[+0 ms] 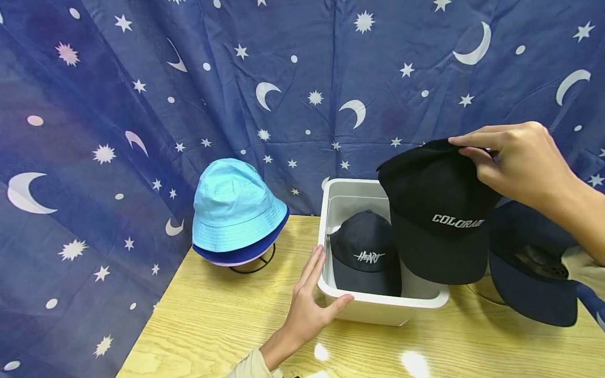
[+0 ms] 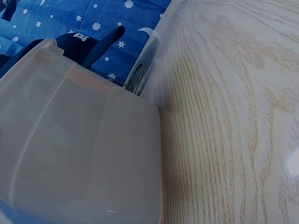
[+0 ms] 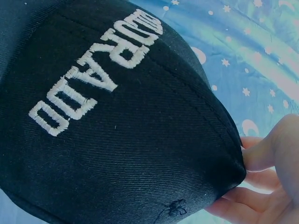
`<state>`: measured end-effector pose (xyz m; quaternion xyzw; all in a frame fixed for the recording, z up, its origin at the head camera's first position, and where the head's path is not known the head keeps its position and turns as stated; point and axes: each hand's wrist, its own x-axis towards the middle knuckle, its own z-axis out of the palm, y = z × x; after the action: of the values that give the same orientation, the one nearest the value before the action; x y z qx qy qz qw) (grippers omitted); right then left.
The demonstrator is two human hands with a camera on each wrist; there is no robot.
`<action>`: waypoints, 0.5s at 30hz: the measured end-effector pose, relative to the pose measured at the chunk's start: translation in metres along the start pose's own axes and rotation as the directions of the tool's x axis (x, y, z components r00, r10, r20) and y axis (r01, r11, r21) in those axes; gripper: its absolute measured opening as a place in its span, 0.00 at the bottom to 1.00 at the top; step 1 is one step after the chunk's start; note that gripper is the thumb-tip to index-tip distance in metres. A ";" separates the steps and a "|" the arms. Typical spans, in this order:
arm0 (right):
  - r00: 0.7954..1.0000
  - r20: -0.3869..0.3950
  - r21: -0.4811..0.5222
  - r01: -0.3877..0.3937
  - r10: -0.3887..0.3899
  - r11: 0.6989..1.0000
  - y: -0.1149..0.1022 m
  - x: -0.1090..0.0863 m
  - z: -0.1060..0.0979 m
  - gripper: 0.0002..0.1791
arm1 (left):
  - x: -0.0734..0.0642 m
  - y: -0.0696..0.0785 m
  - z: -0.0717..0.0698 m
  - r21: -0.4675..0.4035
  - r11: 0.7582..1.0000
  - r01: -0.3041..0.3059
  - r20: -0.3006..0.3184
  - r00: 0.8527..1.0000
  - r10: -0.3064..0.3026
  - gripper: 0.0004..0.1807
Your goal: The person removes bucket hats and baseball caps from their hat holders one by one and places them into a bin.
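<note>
Cap [image 1: 425, 247] of black cloth hangs at the two o'clock side of the white bin [image 1: 373, 313], its top pinched by the right hand [image 1: 524, 163]. Straight fingers of the left hand [image 1: 309, 299] touch the bin at eight o'clock. A HEART cap [image 1: 364, 241] lies inside. Bucket hats [image 1: 231, 205] sit off at ten o'clock

The head camera is looking forward and down over the table [image 1: 227, 325]. The left wrist's is facing the white bin [image 2: 93, 149] closely, tilted; the right wrist's is facing the COLORADO cap [image 3: 135, 154] from very near. The head view is showing both too.
</note>
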<state>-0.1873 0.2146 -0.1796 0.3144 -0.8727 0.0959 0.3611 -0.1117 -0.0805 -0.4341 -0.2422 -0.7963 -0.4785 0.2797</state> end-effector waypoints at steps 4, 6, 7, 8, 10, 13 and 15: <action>1.000 -0.006 0.023 0.019 -0.019 1.000 -0.004 0.003 0.005 0.14 | 0.000 0.000 0.000 0.000 1.000 0.001 0.000 1.000 -0.001 0.47; 0.999 -0.014 0.037 0.035 -0.034 0.999 -0.006 0.004 0.007 0.14 | -0.001 -0.001 0.001 0.000 1.000 0.002 0.000 1.000 -0.002 0.47; 0.999 -0.015 0.042 0.040 -0.039 0.998 -0.007 0.005 0.009 0.14 | -0.001 -0.001 0.001 0.000 1.000 0.003 0.001 1.000 -0.003 0.47; 0.999 -0.017 0.046 0.045 -0.044 0.998 -0.008 0.006 0.010 0.14 | -0.001 0.000 0.001 0.000 1.000 0.005 0.002 1.000 -0.005 0.47; 0.998 -0.019 0.054 0.055 -0.054 0.997 -0.010 0.007 0.012 0.14 | -0.001 0.000 0.001 0.000 1.000 0.009 0.004 1.000 -0.009 0.47; 0.998 -0.016 0.063 0.055 -0.054 0.997 -0.013 0.009 0.015 0.13 | 0.000 0.000 0.000 -0.001 1.000 0.012 0.005 1.000 -0.012 0.47; 0.998 -0.011 0.067 0.056 -0.055 0.996 -0.015 0.010 0.017 0.13 | 0.000 0.000 0.000 -0.002 1.000 0.011 0.005 1.000 -0.011 0.47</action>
<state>-0.1932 0.1911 -0.1857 0.3500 -0.8583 0.1166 0.3568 -0.1120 -0.0804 -0.4342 -0.2396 -0.7977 -0.4803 0.2748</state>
